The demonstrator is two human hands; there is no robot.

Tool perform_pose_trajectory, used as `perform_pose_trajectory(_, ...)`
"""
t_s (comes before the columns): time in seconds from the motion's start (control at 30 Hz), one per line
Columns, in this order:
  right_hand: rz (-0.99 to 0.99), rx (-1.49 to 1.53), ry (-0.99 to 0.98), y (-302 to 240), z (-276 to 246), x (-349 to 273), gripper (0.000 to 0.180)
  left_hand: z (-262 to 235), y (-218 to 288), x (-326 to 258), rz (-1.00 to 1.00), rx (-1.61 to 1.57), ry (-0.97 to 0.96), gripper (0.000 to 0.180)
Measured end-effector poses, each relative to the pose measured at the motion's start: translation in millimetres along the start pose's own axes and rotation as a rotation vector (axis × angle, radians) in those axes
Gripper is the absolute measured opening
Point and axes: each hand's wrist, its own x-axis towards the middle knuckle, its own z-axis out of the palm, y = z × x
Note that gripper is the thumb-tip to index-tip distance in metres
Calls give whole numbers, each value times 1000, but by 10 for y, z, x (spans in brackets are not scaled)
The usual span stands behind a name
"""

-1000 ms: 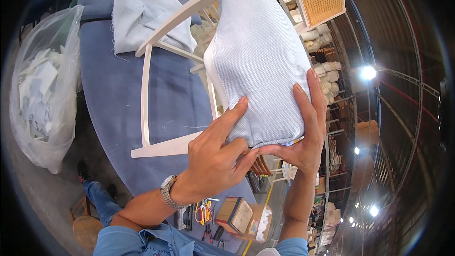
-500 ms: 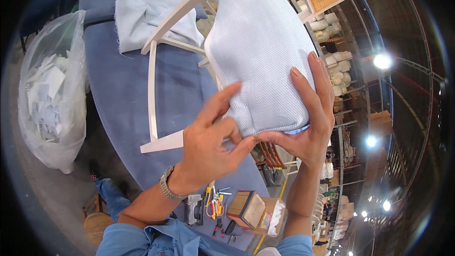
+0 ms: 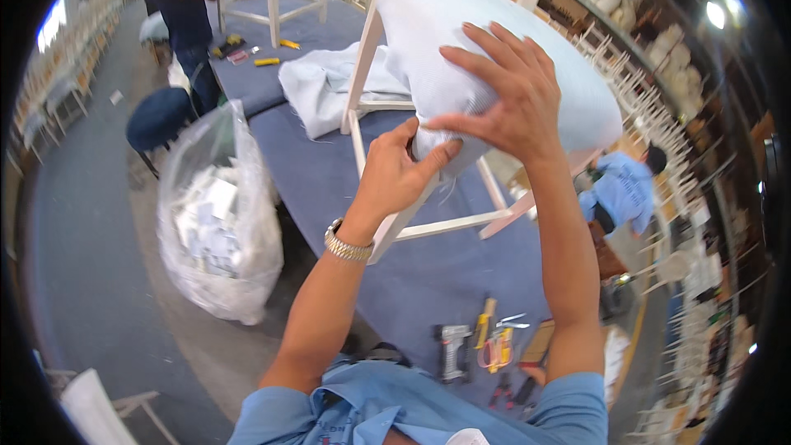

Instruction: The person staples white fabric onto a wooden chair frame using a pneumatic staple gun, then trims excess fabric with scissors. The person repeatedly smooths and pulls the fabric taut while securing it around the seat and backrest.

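Observation:
A white wooden chair (image 3: 362, 74) stands on the blue-covered table, its padded seat draped in pale blue woven fabric (image 3: 420, 8). At the seat's near left corner, my left hand (image 3: 394, 173) pinches the fabric between thumb and fingers. The fabric is bunched there, and loose threads hang below. My right hand (image 3: 515, 103) lies over the top of the seat with fingers spread, its thumb reaching to the same corner beside my left fingers. What lies under the left fingertips is partly hidden.
On the table (image 3: 329, 189) lie a crumpled pale cloth (image 3: 317, 86), a staple gun (image 3: 453, 350), scissors (image 3: 497, 352) and yellow-handled cutters (image 3: 268, 61). A clear bag of scraps (image 3: 222, 231) stands to the left. One person (image 3: 183, 12) works at the far left, another (image 3: 622, 189) at the right.
The view has tilted and the seat appears further right and flatter. My right hand has moved from the seat's side edge to its top. My left hand stays at the corner.

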Motion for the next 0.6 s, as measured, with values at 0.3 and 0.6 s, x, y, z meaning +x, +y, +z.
perform_pose_trajectory(0.3,783,838,374,-1035,-116,-1799,34,-79,-230,-10,81,154,58,45)
perform_pose_trajectory(0.6,1466,118,-537,-3134,-311,-5143,61,0,-21,-62,1,3,-29,55)
